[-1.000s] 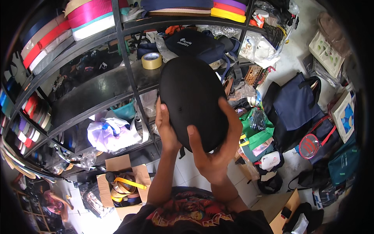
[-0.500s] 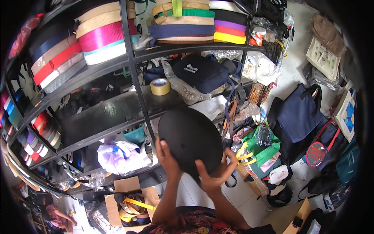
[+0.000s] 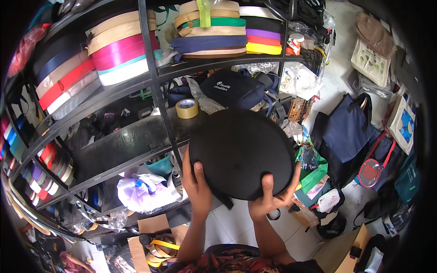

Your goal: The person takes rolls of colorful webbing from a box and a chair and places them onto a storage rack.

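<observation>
Both my hands hold a big, flat roll of black webbing point(image 3: 241, 152) up in front of the shelves. My left hand point(image 3: 199, 193) grips its left edge, thumb on the near face and fingers round the side. At the lower right edge, my right hand point(image 3: 268, 200) clasps it with the thumb on the face and the fingers along the rim. A short loose strap end point(image 3: 223, 199) hangs from the bottom between the hands. The roll's far side is hidden.
Black metal shelving point(image 3: 157, 98) carries stacked coloured webbing rolls point(image 3: 123, 54), a yellow tape roll point(image 3: 187, 108) and a dark bag point(image 3: 234, 88). Below stands a cardboard box point(image 3: 136, 252) with straps. Bags, including a navy tote point(image 3: 345, 123), hang at the right wall. White floor tiles point(image 3: 225, 223) show below.
The black roll has shifted to the right and turned more face-on to me. My hands have moved farther apart along its edge, the right one going outward.
</observation>
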Action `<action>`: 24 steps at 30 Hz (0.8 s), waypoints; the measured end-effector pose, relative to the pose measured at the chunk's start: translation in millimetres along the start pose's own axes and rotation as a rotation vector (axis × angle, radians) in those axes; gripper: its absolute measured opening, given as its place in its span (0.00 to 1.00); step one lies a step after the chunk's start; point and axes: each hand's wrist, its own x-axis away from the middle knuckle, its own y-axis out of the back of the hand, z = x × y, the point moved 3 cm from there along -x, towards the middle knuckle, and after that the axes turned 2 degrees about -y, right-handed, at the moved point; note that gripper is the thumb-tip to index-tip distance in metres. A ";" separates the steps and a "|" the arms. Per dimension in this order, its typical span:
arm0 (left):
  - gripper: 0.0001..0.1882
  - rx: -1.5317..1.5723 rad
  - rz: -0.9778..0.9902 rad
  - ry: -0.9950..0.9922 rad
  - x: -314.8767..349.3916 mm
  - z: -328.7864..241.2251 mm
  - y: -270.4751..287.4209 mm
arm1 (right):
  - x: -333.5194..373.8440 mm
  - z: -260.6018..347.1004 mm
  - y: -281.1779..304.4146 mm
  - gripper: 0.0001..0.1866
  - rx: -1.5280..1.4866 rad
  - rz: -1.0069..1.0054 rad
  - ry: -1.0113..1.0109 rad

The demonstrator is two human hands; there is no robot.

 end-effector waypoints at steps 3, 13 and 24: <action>0.28 0.132 -0.083 -0.061 6.7 1.1 -4.3 | 3.8 4.9 -9.6 0.35 -0.073 -0.061 -0.028; 0.32 0.172 -0.183 -0.051 -4.9 -23.6 -2.2 | 22.1 4.3 -23.8 0.33 -0.025 -0.035 0.007; 0.18 0.551 -0.131 0.132 -59.7 8.5 -15.0 | -38.0 -16.7 -46.9 0.34 -0.265 0.091 -0.200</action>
